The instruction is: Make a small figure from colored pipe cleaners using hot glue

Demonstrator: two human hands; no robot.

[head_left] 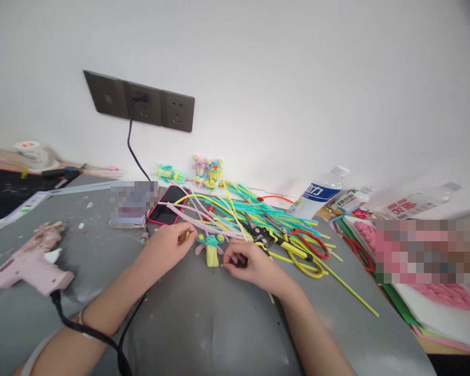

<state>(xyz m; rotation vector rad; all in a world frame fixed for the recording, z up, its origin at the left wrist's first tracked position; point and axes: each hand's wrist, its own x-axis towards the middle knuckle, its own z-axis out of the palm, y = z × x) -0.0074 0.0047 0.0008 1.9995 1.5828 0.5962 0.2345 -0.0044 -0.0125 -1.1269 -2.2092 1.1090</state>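
Between my two hands lies a small pipe-cleaner figure (211, 251) with a yellow body, a turquoise top, pinkish-purple arms and yellow-green curls at the sides. My left hand (176, 241) is closed in a pinch just left of it; a bit of yellow shows at the fingertips, too small to name. On the other side, my right hand (246, 262) has its fingers curled beside the figure, and what they hold, if anything, is hidden. Behind the hands spreads a loose pile of pipe cleaners (235, 211) in turquoise, yellow and lilac.
Yellow-handled pliers (284, 245) and scissors (311, 243) lie on the pile's right. A pink glue gun (33, 269) with a black cord rests at left. A phone (168, 205), finished figures (207, 172) and a bottle (319, 192) stand toward the wall. Papers (446, 318) lie at right.
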